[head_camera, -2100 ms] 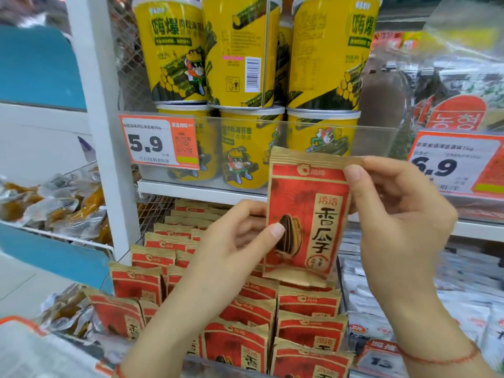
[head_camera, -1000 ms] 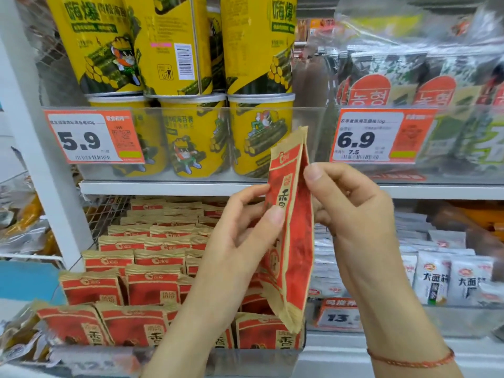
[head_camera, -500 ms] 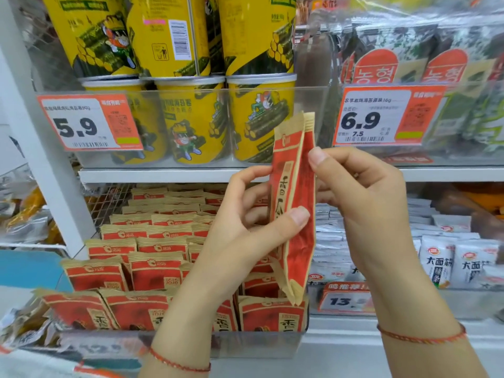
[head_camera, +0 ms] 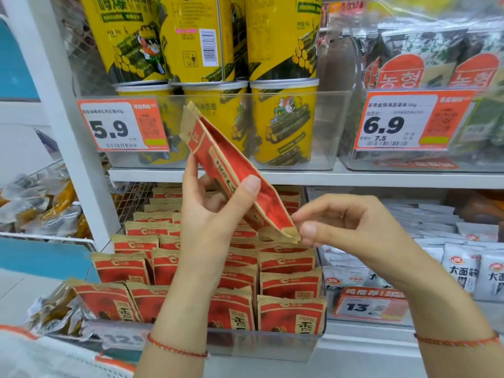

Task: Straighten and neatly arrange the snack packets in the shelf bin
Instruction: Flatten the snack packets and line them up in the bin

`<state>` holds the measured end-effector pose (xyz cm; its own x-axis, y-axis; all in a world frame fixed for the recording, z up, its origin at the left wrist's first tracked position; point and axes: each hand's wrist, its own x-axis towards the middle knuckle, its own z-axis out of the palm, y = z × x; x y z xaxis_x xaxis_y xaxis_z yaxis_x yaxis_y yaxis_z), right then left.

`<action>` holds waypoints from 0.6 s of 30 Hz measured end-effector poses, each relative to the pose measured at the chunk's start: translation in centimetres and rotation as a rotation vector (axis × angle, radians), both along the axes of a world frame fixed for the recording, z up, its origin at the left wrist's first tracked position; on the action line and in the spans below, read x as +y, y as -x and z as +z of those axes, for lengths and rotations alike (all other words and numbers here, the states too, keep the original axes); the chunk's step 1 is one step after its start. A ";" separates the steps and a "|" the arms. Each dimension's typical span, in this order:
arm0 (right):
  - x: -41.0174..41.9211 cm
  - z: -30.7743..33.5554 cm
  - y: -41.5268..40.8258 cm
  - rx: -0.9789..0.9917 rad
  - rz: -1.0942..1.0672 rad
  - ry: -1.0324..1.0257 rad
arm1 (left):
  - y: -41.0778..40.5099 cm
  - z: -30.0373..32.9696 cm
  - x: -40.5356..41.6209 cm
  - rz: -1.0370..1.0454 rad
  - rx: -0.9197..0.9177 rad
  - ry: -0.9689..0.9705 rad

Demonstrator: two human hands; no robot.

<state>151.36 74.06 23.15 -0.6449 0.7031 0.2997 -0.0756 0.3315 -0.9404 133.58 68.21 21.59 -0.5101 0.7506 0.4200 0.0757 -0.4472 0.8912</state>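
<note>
Packet in hand (head_camera: 234, 175): red and tan, held up in front of the upper shelf's front edge, above the bin; now tilted, top seal up-left, bottom seal down-right, seen nearly edge-on. Half a second ago upright; two seconds ago face-on to the camera.
Left hand (head_camera: 207, 214): grips the packet's middle, thumb across the near side, fingers curled behind.
Right hand (head_camera: 351, 225): now down at the packet's bottom corner, thumb and forefinger pinching or just touching the seal there; hard to tell which. Earlier up at the top edge.
Meaning for the task: turned and checked, packet looks about ready to go back into a row, bottom seal first; not yet in the bin.
Bin (head_camera: 267, 347): clear plastic, at the front edge of the lower shelf, directly below both hands.
Packets in the bin (head_camera: 289, 315): standing in rows front to back, faces forward; front-left ones lean left and sit unevenly, so straightening remains.
Yellow tubs (head_camera: 283, 124): stacked on the upper shelf behind the held packet.
Price tags (head_camera: 122, 124): 5.9 at left, 6.9 at right, on the upper shelf's clear fronts.
White packets (head_camera: 463, 271): in the neighbouring section to the right of the bin.
</note>
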 end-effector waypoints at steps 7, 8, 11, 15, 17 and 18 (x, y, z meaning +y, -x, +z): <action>-0.2 -0.4 1.3 -0.015 0.012 0.015 | 0.5 -0.4 -0.3 0.079 -0.032 0.010; -0.2 -0.5 1.5 -0.012 0.009 0.011 | 0.5 -0.5 -0.3 0.086 -0.036 0.005; 0.0 -0.5 1.7 -0.003 -0.014 0.004 | 0.5 -0.5 -0.2 0.097 -0.044 0.002; 0.4 -0.8 1.7 0.000 -0.059 0.023 | 0.4 -0.5 -0.1 0.048 -0.007 -0.002; 0.6 -0.9 1.5 0.010 -0.073 0.036 | 1.0 -0.6 -0.2 -0.041 -0.025 -0.003; 0.7 -0.9 1.3 0.016 -0.077 0.038 | 1.4 -0.6 -0.3 -0.091 -0.029 0.002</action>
<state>150.02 74.81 22.23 -0.5839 0.7614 0.2817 -0.0659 0.3013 -0.9512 132.21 67.96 20.96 -0.4514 0.7953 0.4048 0.0092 -0.4494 0.8933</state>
